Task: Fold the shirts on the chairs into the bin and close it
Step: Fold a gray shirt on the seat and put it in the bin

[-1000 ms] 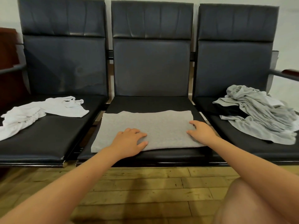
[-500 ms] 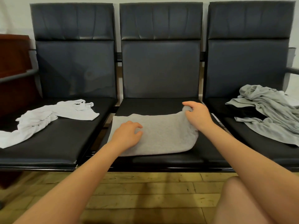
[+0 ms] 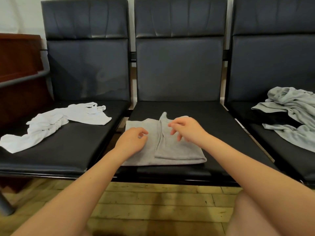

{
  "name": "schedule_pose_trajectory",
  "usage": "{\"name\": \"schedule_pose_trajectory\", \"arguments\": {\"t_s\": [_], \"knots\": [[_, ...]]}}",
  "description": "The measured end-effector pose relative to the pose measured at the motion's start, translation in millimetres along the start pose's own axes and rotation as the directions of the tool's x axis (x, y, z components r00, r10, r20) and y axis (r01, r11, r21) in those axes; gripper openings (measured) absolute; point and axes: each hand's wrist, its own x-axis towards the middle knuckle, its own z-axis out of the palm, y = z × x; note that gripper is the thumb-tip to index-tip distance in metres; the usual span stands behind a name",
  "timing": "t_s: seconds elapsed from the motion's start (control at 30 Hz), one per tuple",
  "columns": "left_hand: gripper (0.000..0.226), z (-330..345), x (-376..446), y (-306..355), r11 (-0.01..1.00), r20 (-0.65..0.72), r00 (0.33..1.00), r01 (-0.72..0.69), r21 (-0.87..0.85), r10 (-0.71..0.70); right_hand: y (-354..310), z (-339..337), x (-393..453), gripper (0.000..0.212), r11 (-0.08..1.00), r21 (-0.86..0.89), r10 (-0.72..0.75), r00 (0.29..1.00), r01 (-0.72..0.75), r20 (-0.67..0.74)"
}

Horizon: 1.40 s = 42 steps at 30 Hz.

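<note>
A person faces a row of three dark padded chairs, both bare arms reaching forward. On the middle chair (image 3: 213,126) lies a grey shirt (image 3: 172,150), partly folded, its right half turned over onto the left so a doubled flap lies on top, with one corner of the flap sticking up at the far edge. The left hand (image 3: 131,142) rests on the shirt's left part, fingers loosely curled, gripping nothing. The right hand (image 3: 187,129) hovers just above the folded flap with fingers spread and relaxed, holding nothing. A crumpled white shirt (image 3: 51,126) lies on the left chair (image 3: 71,150). A heap of grey and dark clothes (image 3: 293,114) lies on the right chair (image 3: 265,133). A wooden floor (image 3: 153,205) runs below the chairs, and a bare knee shows at the near right.
</note>
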Motion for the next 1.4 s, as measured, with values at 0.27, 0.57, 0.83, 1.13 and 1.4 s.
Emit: {"name": "schedule_pose_trajectory", "arguments": {"t_s": [0.27,0.57,0.83,1.13,1.4], "knots": [[0.038,22.1,14.8,39.9,1.000,0.042,0.999,0.003,0.004,-0.003,57.7,-23.5,3.2,0.052,0.893,-0.382,0.213,0.971,-0.238,-0.108],[0.049,40.6,25.2,68.0,0.972,0.084,0.996,-0.043,0.230,0.024,59.5,-21.0,-2.2,0.054,0.926,-0.334,0.156,0.984,-0.174,-0.081],[0.032,29.6,19.6,71.9,0.974,-0.131,0.991,-0.005,-0.227,-0.025,57.2,-23.7,-7.1,0.060,0.941,-0.313,0.111,0.991,-0.131,-0.082],[0.057,28.9,2.7,57.9,0.988,0.037,0.992,0.120,-0.100,-0.117,48.0,-15.0,-7.0,0.071,0.894,-0.432,0.131,0.991,-0.123,-0.012],[0.049,31.1,-4.9,54.0,0.980,0.057,0.998,-0.040,0.196,0.030,42.3,-18.1,-10.1,0.055,0.990,-0.091,0.099,0.986,-0.112,-0.134]]}}
